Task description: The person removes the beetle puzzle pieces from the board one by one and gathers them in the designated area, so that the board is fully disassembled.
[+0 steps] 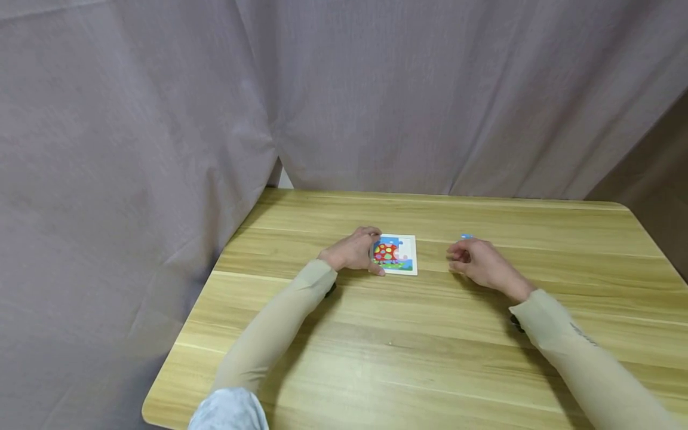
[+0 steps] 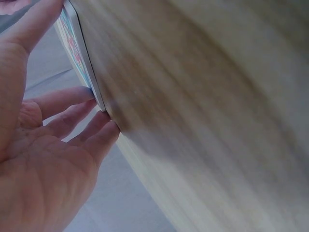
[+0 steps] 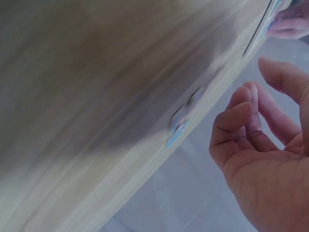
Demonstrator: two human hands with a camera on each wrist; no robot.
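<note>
A small square jigsaw puzzle [image 1: 386, 252] with a white frame [image 1: 411, 237] lies on the table, showing a red shape with coloured spots over green and blue. Its upper right corner area is bare white. My left hand [image 1: 352, 249] grips the frame from the left, thumb at the near edge and fingers at the far edge; in the left wrist view the fingertips [image 2: 112, 126] touch the tabletop too. To the right, my right hand [image 1: 484, 264] hovers with loosely bent fingers and thumb apart, holding nothing. Just beyond it lies a loose blue puzzle piece [image 1: 466, 236], partly hidden by the hand.
The wood-grain table [image 1: 387, 346] has rounded corners and stretches out on both sides of the hands. A grey curtain [image 1: 365, 101] hangs along its back edge and left side. Both forearms wear long beige sleeves [image 1: 279, 325].
</note>
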